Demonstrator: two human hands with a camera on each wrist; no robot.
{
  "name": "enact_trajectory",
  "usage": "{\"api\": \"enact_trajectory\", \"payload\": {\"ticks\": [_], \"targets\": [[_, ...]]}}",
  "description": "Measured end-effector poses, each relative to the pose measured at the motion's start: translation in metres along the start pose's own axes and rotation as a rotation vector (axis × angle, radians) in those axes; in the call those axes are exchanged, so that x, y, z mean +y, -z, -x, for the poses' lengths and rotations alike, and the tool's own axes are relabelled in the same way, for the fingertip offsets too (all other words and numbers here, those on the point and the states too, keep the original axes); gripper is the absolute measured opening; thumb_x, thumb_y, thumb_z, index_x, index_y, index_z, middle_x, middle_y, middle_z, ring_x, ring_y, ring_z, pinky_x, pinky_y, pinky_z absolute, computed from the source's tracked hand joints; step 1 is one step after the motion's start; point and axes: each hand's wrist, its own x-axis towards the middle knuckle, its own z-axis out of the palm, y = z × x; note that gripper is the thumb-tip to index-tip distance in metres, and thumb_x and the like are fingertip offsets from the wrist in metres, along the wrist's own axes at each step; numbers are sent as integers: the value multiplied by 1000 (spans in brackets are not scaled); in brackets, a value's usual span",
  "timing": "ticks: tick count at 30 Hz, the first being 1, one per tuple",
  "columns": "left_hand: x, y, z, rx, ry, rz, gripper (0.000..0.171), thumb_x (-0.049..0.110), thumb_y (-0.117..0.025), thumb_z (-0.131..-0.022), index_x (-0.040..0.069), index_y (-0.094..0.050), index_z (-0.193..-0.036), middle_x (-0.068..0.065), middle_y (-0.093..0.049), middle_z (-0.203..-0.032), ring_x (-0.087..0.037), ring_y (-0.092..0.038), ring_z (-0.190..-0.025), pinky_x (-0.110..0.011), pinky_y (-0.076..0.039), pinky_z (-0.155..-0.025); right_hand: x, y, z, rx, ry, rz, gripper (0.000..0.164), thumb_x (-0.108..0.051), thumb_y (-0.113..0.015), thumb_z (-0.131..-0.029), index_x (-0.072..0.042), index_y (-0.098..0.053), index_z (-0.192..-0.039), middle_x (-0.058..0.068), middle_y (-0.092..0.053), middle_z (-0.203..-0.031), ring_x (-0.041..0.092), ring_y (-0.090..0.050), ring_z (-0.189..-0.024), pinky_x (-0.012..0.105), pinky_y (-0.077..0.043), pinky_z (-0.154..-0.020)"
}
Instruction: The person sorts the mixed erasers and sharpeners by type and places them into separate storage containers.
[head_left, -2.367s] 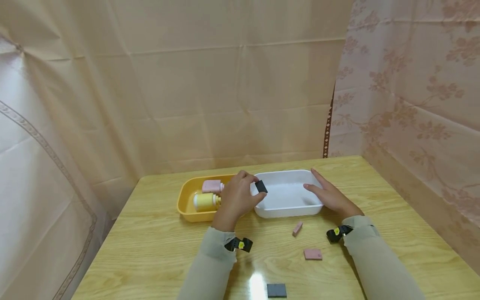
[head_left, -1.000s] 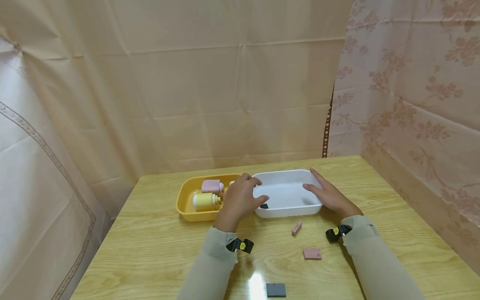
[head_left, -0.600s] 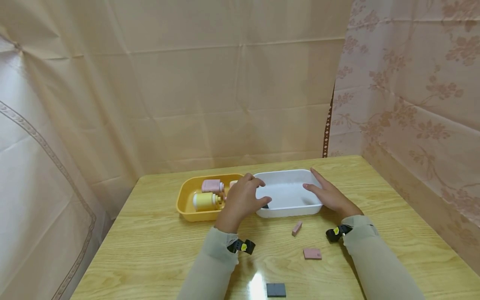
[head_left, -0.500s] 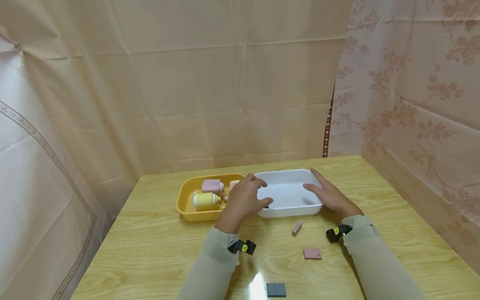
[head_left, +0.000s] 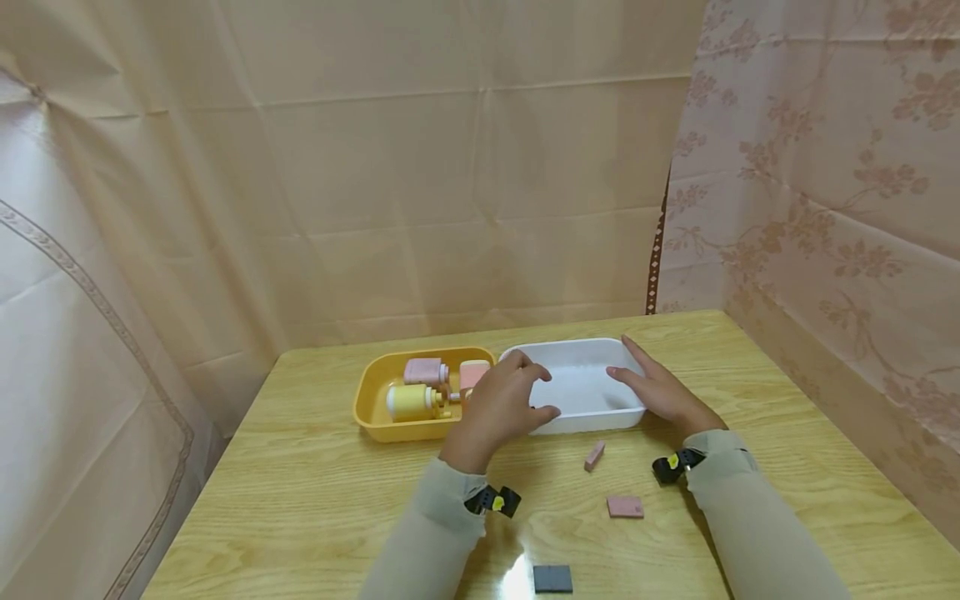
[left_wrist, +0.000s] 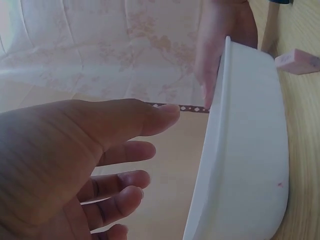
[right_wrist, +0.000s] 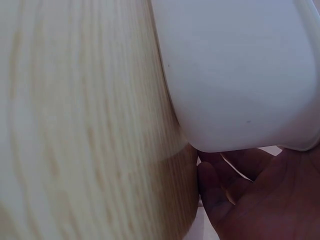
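My left hand [head_left: 504, 404] hovers over the left end of the white tray [head_left: 581, 423], thumb and fingers apart with nothing between them. In the left wrist view its thumb [left_wrist: 135, 117] and loosely bent fingers stand off from the tray's rim. A small black block in the tray's near left corner is almost wholly hidden behind this hand. At the tray's right end, my right hand [head_left: 663, 396] holds the wall, thumb over the rim and the other fingers outside. The right wrist view shows those fingers [right_wrist: 210, 182] low against the outer end wall.
Left of the white tray stands a yellow tray [head_left: 365, 408] with a yellow bottle-shaped piece [head_left: 408, 402], a pink bottle-shaped piece [head_left: 423, 371] and a pink-and-cream piece [head_left: 473, 374]. Nearer lie a pink bar [head_left: 594, 456], a flat pink block [head_left: 625, 507] and a dark grey block [head_left: 552, 578].
My left hand held the black block over the white tray, then let it go inside. Since then it has drifted right and slightly nearer. The right hand has stayed put.
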Motion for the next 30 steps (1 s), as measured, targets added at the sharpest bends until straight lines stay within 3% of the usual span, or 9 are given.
{"api": "enact_trajectory", "payload": {"ticks": [8, 19, 30], "targets": [[10, -6, -2, -32, -61, -61, 48, 50, -85, -83, 24, -74, -121, 1, -62, -119, -17, -60, -97, -30, -52, -76, -1, 0, 1, -5, -10, -9, 89, -61, -49, -103, -33, 7, -166, 10, 4, -175, 49, -1, -158, 80, -6, -115], [18, -15, 0, -102, -202, -54, 43, 43, -83, -87, 30, -72, -127, 0, -60, -128, -18, -58, -111, -35, -50, -97, 0, 1, 0, -5, 2, 3, 89, -61, -48, -103, -32, 7, -166, 10, 3, -175, 49, -2, -158, 80, -7, -115], [25, -27, 0, -113, -274, -105, 41, 45, -81, -88, 35, -73, -127, -2, -61, -138, -21, -58, -121, -40, -47, -98, -1, 0, 1, 0, 20, 10, 87, -59, -48, -104, -30, 6, -167, 12, 1, -175, 50, -4, -158, 79, -8, -116]]}}
